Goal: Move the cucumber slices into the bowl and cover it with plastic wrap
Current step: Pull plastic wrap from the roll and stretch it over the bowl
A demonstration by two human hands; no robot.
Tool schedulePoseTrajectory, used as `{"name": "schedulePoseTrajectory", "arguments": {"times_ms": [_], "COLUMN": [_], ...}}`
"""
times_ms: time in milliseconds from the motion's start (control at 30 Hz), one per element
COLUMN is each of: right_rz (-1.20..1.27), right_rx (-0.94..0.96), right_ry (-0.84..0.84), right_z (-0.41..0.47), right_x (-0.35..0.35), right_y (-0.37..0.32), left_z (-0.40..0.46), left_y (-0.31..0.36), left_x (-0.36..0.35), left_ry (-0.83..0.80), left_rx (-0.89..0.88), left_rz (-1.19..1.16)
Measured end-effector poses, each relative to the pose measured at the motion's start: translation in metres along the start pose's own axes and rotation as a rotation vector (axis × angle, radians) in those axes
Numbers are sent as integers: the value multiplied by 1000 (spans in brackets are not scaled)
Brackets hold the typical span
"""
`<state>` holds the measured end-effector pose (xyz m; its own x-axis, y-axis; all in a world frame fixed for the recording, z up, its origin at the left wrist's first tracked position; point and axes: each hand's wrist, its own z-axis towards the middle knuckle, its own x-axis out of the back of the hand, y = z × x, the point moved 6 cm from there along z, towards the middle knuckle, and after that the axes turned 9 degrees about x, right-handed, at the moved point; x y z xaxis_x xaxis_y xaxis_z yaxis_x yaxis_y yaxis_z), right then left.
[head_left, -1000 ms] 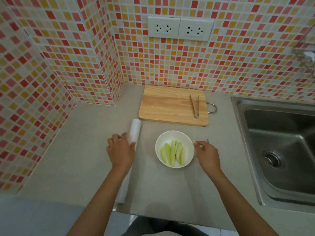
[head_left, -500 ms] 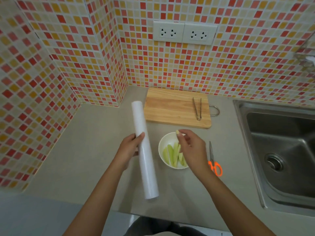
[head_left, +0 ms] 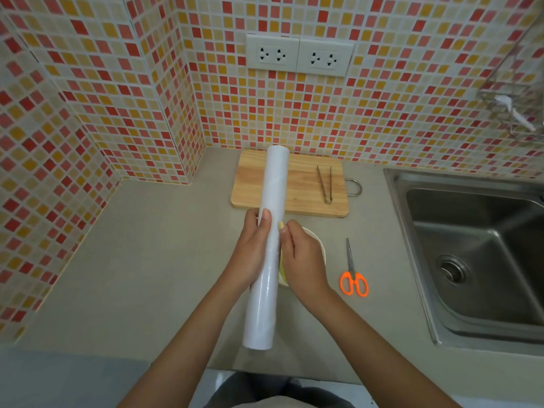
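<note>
A long white roll of plastic wrap (head_left: 269,237) is held lengthwise above the counter, over the white bowl (head_left: 319,245). My left hand (head_left: 253,254) grips the roll around its middle from the left. My right hand (head_left: 300,256) touches the roll's right side with its fingertips pinched against the film. The bowl is almost wholly hidden under the roll and my right hand; only its right rim and a sliver of pale green cucumber (head_left: 282,270) show.
A wooden cutting board (head_left: 306,187) with metal tongs (head_left: 325,184) lies behind the bowl. Orange-handled scissors (head_left: 353,275) lie right of the bowl. A steel sink (head_left: 477,254) fills the right side. Tiled walls close the back and left.
My left hand has carried the roll rightward over the bowl. My right hand has moved from above the bowl onto the roll's side.
</note>
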<state>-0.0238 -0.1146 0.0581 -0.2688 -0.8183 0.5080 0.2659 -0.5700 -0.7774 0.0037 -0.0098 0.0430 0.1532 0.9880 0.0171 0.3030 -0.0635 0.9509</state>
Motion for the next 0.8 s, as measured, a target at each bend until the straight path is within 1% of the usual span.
{"name": "schedulePoseTrajectory", "arguments": {"times_ms": [67, 133, 200, 300, 467, 600, 700, 800], "right_rz": [-1, 58, 128, 146, 159, 206, 365, 558], "right_rx": [-11, -65, -133, -206, -134, -175, -232, -337], "right_ry": [-8, -8, 9, 55, 128, 137, 190, 208], "right_z": [-1, -2, 3, 15, 23, 21, 23, 28], "right_x": [0, 0, 2, 9, 15, 15, 20, 21], "right_y": [5, 11, 17, 23, 22, 28, 31, 35], "left_z": [0, 0, -1, -6, -9, -8, -10, -13], "left_y": [-3, -6, -7, -4, -7, -15, -15, -15], "left_x": [-3, -5, -7, -14, -19, -15, -14, -14], "left_ry": [2, 3, -5, -35, -36, -16, -1, 12], "left_rx": [-1, -6, -22, -60, -51, -18, -34, -48], "left_rz": [23, 38, 69, 141, 195, 173, 184, 211]}}
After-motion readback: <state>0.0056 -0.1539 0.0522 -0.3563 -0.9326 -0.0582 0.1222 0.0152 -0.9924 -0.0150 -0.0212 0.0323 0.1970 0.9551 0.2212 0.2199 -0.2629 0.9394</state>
